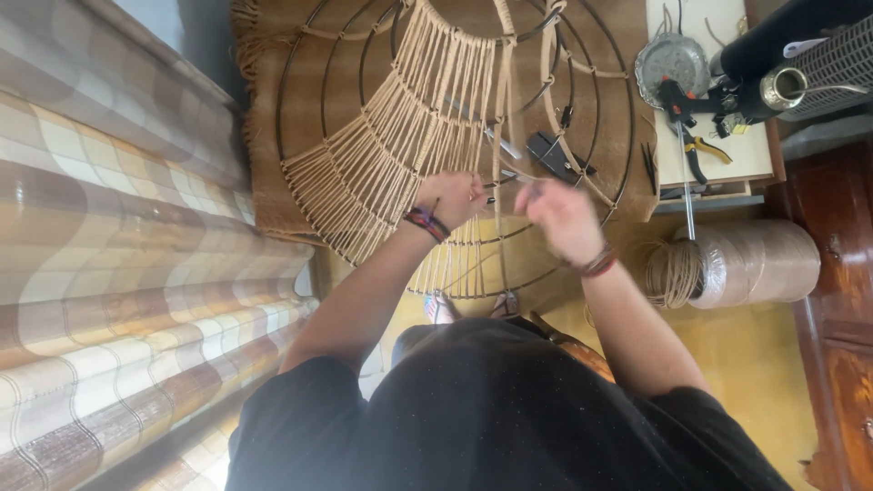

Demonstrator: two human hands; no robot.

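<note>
A round black wire frame (582, 86), partly wrapped in tan cord weaving (400, 136), stands in front of me over a brown woven mat. My left hand (452, 197) is closed on a strand of tan cord at the weaving's lower edge. My right hand (562, 218), blurred, pinches the same cord strand just to the right, close to a vertical frame wire. Both wrists wear bracelets. The cord between the hands is thin and hard to make out.
A large wrapped spool of tan cord (746, 264) lies at the right. A small white table (709, 91) carries pliers, a clamp and a round metal tin. Checked fabric (118, 273) fills the left side. Dark wooden furniture (837, 318) stands at far right.
</note>
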